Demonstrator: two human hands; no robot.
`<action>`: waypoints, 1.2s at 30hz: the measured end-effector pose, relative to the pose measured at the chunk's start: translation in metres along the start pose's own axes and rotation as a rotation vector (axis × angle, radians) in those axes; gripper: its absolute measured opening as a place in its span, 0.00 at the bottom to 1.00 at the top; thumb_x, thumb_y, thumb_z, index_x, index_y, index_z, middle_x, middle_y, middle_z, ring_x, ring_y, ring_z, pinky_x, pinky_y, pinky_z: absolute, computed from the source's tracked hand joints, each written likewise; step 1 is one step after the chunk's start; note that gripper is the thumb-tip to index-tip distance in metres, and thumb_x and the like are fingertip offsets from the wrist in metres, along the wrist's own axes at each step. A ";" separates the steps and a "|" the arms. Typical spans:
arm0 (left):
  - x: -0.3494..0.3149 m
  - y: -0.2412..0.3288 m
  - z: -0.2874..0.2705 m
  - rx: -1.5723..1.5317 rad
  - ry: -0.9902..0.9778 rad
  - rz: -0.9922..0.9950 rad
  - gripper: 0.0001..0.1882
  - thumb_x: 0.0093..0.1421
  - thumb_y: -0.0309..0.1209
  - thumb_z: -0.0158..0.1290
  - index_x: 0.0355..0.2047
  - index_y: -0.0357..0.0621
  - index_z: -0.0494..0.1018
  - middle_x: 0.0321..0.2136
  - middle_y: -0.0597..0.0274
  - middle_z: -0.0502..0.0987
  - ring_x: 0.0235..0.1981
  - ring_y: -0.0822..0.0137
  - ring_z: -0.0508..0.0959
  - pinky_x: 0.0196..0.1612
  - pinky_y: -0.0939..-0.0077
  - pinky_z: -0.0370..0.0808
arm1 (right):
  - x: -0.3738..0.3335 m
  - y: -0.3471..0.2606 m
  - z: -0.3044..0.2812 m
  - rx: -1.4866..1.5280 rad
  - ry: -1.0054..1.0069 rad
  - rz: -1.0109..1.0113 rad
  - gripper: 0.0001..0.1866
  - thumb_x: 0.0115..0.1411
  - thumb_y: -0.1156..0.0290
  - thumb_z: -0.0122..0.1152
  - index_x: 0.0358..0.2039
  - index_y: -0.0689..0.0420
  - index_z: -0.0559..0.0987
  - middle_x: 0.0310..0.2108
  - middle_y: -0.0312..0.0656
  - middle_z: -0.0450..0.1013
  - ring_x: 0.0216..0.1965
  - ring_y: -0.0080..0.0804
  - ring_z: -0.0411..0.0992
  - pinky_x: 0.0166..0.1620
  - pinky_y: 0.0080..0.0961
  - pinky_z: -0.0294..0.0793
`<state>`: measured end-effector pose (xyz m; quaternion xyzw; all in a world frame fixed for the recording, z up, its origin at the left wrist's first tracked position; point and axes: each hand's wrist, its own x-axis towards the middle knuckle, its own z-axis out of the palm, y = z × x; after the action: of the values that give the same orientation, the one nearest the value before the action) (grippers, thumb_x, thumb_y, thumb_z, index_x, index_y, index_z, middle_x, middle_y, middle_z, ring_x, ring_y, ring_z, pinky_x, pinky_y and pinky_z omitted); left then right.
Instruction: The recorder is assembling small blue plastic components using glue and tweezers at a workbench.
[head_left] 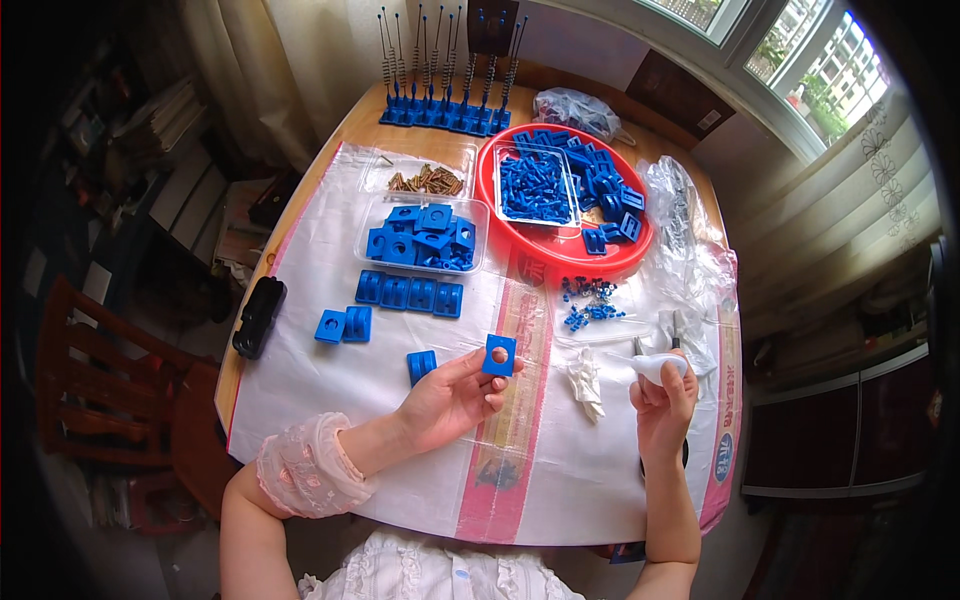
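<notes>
My left hand (440, 403) pinches a blue square plastic piece with a round hole (499, 356) between thumb and fingers, above the covered table. My right hand (665, 405) is closed around a smooth white rounded object (655, 366) with a thin tip pointing away; its exact kind is unclear. Just left of my left hand lies a grooved blue piece (421, 366). A blue pair (344, 324) and a row of similar pieces (409, 294) sit farther left and back. Between my hands is a crumpled white tissue (585, 385).
A clear box of blue pieces (364, 255) stands behind the row, near brass-coloured pins (427, 180). A red basin (520, 243) holds blue parts. Small blue and dark bits (592, 303), plastic bags (685, 215), a black case (259, 317) and a spring rack (445, 115) surround the work area.
</notes>
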<state>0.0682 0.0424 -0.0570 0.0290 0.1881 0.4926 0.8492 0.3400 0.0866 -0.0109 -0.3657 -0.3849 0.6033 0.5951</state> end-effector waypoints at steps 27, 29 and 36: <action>0.001 0.005 -0.002 0.075 -0.011 0.069 0.13 0.69 0.40 0.48 0.44 0.45 0.73 0.50 0.60 0.71 0.38 0.74 0.68 0.37 0.81 0.67 | 0.001 0.003 0.000 -0.076 -0.020 0.043 0.10 0.62 0.66 0.60 0.31 0.51 0.68 0.16 0.26 0.55 0.17 0.12 0.50 0.20 0.15 0.50; 0.001 0.005 -0.002 0.091 -0.008 0.073 0.13 0.68 0.40 0.49 0.44 0.45 0.73 0.51 0.60 0.71 0.38 0.74 0.68 0.37 0.81 0.68 | 0.001 0.003 -0.001 -0.068 -0.011 0.038 0.09 0.62 0.68 0.59 0.30 0.53 0.68 0.16 0.26 0.57 0.17 0.12 0.50 0.21 0.15 0.50; 0.002 0.006 -0.003 0.061 -0.010 0.086 0.13 0.68 0.39 0.50 0.44 0.43 0.72 0.53 0.56 0.69 0.40 0.75 0.70 0.41 0.81 0.73 | 0.001 0.002 0.001 -0.067 -0.006 0.032 0.09 0.61 0.69 0.59 0.29 0.54 0.69 0.17 0.26 0.57 0.17 0.12 0.50 0.21 0.16 0.50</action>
<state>0.0631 0.0469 -0.0588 0.0652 0.1975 0.5224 0.8269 0.3383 0.0875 -0.0127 -0.3896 -0.4007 0.6006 0.5717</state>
